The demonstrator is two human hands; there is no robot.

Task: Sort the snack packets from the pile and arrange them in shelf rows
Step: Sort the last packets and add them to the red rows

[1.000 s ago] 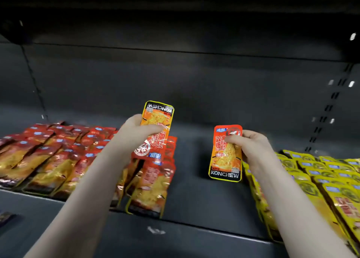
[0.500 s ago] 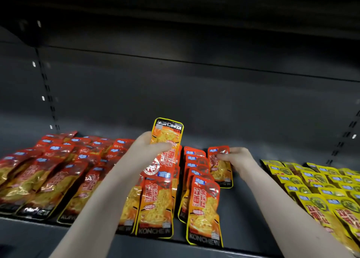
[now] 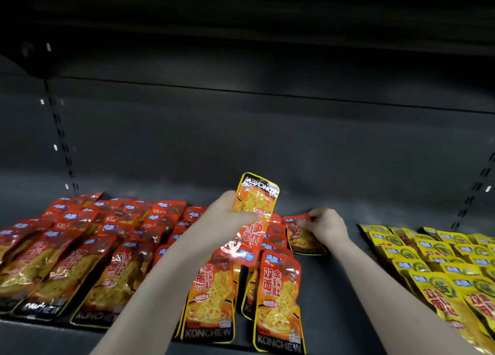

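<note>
On the shelf [image 3: 334,287] at 1 o'clock, the right hand [image 3: 322,224] pinching a packet [image 3: 302,238] should seat it squarely, while the left hand [image 3: 227,218] grips another [image 3: 251,215].

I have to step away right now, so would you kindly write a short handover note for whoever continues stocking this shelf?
Left hand: grips one orange packet, raised upside down above the orange rows.
Right hand: pinches the top of another orange packet lying at the back of a new row, right of the orange rows.
Shelf: red packets in rows at left, orange rows in the middle, yellow packets at right.
Left: release the right packet, turn and place the raised one, fill the new row.
</note>
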